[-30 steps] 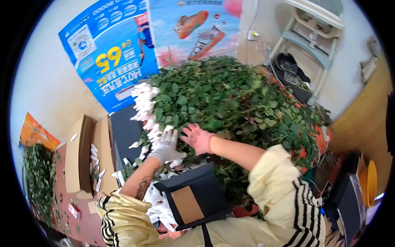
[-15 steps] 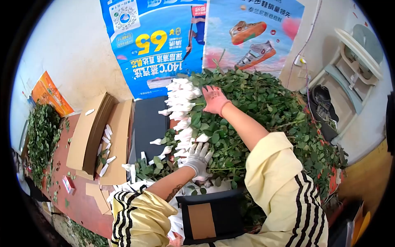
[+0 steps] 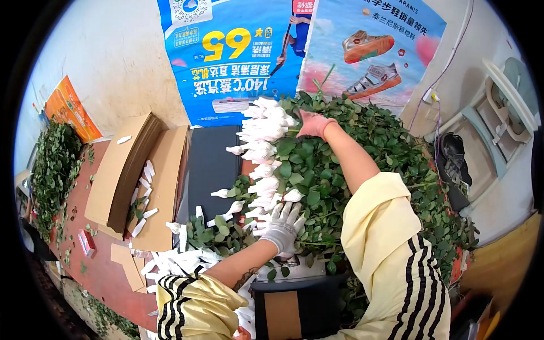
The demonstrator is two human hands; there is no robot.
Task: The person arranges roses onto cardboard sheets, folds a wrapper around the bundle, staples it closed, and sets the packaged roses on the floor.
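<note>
A large heap of leafy green flower stems (image 3: 368, 147) lies before me, their buds wrapped in white sleeves (image 3: 263, 127) and lined up along the left edge. My left hand (image 3: 283, 229), in a grey-white glove, rests on the near end of that row with its fingers spread beside a sleeved bud (image 3: 293, 195). At the far end, my right hand (image 3: 314, 124), in a pink glove, touches the stems just behind the buds. Its thumb and fingers stand apart, partly turned from view. Some loose sleeved buds (image 3: 220, 193) lie left of the row.
Cardboard sheets (image 3: 116, 175) and a black board (image 3: 212, 158) lie to the left. Loose white sleeves (image 3: 175, 263) are piled near my left forearm. A black box with a brown panel (image 3: 282, 314) stands close to me. Posters (image 3: 226, 73) cover the wall; a high chair (image 3: 487, 119) stands right.
The view has shifted, so the scene sits farther right. My right hand has moved slightly farther away along the bud row, its fingers less spread. My left hand stays at the near end.
</note>
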